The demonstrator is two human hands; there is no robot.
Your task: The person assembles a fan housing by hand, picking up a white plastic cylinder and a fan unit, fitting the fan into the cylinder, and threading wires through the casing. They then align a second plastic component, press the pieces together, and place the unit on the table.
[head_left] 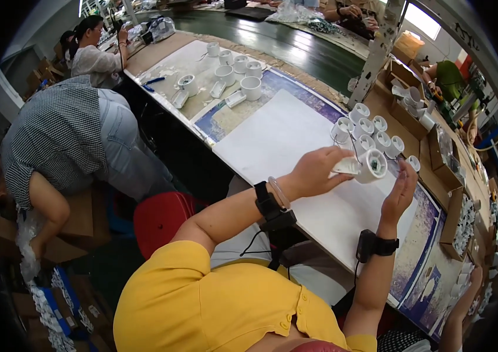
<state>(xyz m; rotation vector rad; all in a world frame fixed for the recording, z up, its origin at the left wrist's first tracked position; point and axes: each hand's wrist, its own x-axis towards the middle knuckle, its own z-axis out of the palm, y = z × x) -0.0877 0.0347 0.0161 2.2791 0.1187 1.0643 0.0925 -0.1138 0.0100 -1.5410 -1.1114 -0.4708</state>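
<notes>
My left hand (319,170) is closed on a small white rectangular case (347,166), pinched between thumb and fingers over the table. Right beside the case is a white cylindrical housing (373,175) with its hollow end facing up and a small green part inside. Whether the left fingertips also touch the housing, I cannot tell. On the housing's other side my right hand (400,190) stands open, its fingers stretched and a little apart from the rim. Behind them, several more white cylinders (383,141) stand grouped on the table, with thin wires among them.
A white sheet (272,132) covers the table's middle. Farther left stand more white cylinders (251,88) with cases, and blue-handled pliers (154,81). Cardboard boxes (451,229) line the right. A person bends over (67,135) at left, near a red stool (163,223); another person's arm (463,305) reaches in at lower right.
</notes>
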